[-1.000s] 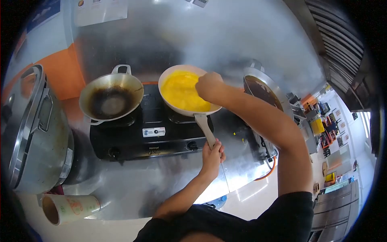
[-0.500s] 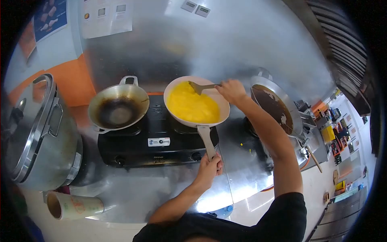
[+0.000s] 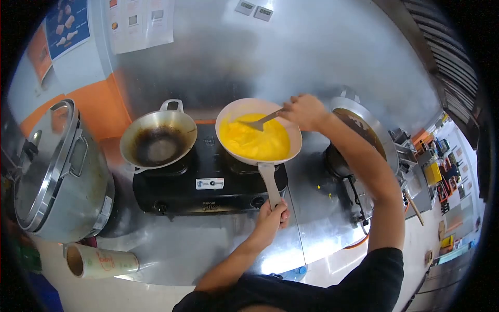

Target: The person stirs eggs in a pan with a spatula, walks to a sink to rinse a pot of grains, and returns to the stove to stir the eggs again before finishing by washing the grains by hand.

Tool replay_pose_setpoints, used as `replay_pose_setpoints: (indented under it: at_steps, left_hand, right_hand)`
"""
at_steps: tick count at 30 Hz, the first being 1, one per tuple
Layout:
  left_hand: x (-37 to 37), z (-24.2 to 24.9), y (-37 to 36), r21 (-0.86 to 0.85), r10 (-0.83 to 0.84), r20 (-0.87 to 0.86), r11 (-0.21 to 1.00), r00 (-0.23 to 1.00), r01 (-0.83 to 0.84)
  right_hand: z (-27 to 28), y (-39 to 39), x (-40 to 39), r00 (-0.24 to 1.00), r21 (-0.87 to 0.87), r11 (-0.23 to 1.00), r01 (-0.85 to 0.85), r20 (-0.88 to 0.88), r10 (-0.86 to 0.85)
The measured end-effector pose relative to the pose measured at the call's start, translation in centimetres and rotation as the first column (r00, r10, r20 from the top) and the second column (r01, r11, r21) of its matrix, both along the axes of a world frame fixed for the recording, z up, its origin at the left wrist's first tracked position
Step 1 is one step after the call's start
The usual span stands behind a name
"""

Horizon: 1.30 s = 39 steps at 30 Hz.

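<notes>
A light pinkish frying pan [image 3: 297, 136] sits on the right burner of the black gas stove [image 3: 171, 193]. Yellow liquid that looks like beaten egg [image 3: 254, 144] covers its bottom, with thicker, lumpy patches on the left. My left hand [image 3: 271, 221] is wrapped round the end of the pan's handle, below the pan. Over the pan's right rim, my right hand [image 3: 305, 112] grips a grey-brown spatula [image 3: 258, 124]; its blade touches the egg near the middle of the pan.
A stained wok [image 3: 158, 143] stands on the left burner. To the right is a large pan of dark liquid [image 3: 358, 122], partly behind my right arm. A big lidded pot [image 3: 78, 171] and a roll of plastic wrap [image 3: 104, 261] are at the left. Yellow specks dot the counter.
The spatula blade has moved down and right through the egg, and my right hand has gone slightly up and right. The whole view has shifted a little. My left hand keeps its grip.
</notes>
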<state>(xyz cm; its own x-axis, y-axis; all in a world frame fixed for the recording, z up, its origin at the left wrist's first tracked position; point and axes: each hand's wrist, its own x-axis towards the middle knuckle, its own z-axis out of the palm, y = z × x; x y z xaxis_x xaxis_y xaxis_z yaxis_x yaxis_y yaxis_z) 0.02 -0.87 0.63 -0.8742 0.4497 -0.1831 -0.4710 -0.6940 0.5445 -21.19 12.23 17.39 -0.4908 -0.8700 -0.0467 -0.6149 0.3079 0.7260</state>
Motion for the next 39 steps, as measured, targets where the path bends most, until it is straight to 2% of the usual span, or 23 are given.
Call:
replay_pose_setpoints:
  at_steps: [2,4,5,7,8,10,14,16,20,22,26,28,29,31,33,35,37,39]
  left_hand:
    - [0.0,0.1,0.0,0.004,-0.005,0.016,1.0,1.0,0.005]
    - [-0.1,-0.1,0.0,0.016,-0.007,0.031,1.0,0.999,0.006]
    - [-0.1,-0.3,0.0,0.017,-0.014,0.01,1.0,1.0,0.014]
    - [-0.2,-0.3,-0.1,0.027,-0.023,-0.004,0.999,1.0,0.023]
    - [-0.2,-0.1,-0.2,0.012,-0.013,-0.003,1.0,1.0,0.013]
    - [0.0,-0.1,-0.1,0.003,-0.004,0.0,1.0,1.0,0.004]
    - [-0.1,-0.5,0.2,0.029,0.006,0.002,1.0,1.0,-0.006]
    - [-0.2,-0.5,0.1,0.017,0.003,0.009,1.0,1.0,-0.003]
    - [0.0,0.0,-0.1,0.018,0.018,0.031,1.0,0.999,-0.018]
    - [-0.1,0.0,-0.1,0.009,0.009,0.035,1.0,0.999,-0.009]
    - [0.0,0.1,-0.4,0.021,-0.024,0.016,0.999,1.0,0.024]
    - [-0.1,0.4,-0.5,0.026,-0.045,0.001,0.999,0.999,0.045]
    - [-0.1,0.5,-0.4,0.018,-0.032,-0.004,0.999,0.999,0.032]
    - [-0.1,0.3,-0.3,-0.007,-0.028,0.017,1.0,0.999,0.028]
    - [-0.1,0.0,-0.1,0.004,-0.017,-0.009,1.0,1.0,0.017]
    - [-0.1,0.1,-0.1,-0.003,-0.021,0.006,1.0,1.0,0.021]
    - [-0.1,0.0,-0.1,-0.005,-0.023,0.022,1.0,0.999,0.023]
    - [-0.2,-0.1,0.0,-0.012,-0.016,0.007,1.0,1.0,0.016]
  right_hand:
    - [2.3,0.1,2.0,0.959,0.018,0.961,0.277,0.055,-0.278]
    - [4.6,0.6,4.3,0.89,-0.076,0.899,0.432,0.199,-0.411]
    - [5.9,0.3,5.8,0.888,-0.064,0.899,0.432,0.203,-0.412]
    - [7.8,-0.1,8.4,0.688,-0.03,0.74,0.672,0.396,-0.608]
    - [7.6,0.4,8.8,0.684,-0.021,0.739,0.673,0.396,-0.612]
    - [7.0,1.6,9.3,0.521,0.068,0.691,0.72,0.603,-0.603]
    - [2.2,0.0,10.5,0.54,0.027,0.71,0.704,0.628,-0.56]
    - [-0.1,-1.3,10.6,0.715,-0.154,0.741,0.653,0.449,-0.536]
    - [-1.9,-3.0,8.1,0.763,-0.231,0.763,0.604,0.444,-0.47]
    - [-3.4,-3.2,6.0,0.823,-0.32,0.775,0.545,0.382,-0.421]
    - [-5.2,-4.2,2.7,0.8,-0.316,0.753,0.578,0.402,-0.445]
    - [-6.7,-4.0,0.8,0.874,-0.388,0.793,0.471,0.329,-0.358]
    - [-6.7,-3.7,-0.1,0.869,-0.391,0.787,0.477,0.342,-0.357]
    - [-5.7,-3.2,-1.1,0.754,-0.298,0.724,0.623,0.474,-0.454]
    - [-3.0,-2.4,-1.7,0.721,-0.18,0.75,0.637,0.486,-0.495]
    - [0.8,-1.6,0.3,0.738,-0.19,0.764,0.617,0.478,-0.477]
    - [4.2,-1.8,3.2,0.651,-0.226,0.659,0.717,0.555,-0.518]
    - [6.9,-3.2,7.1,0.485,-0.181,0.499,0.847,0.647,-0.589]
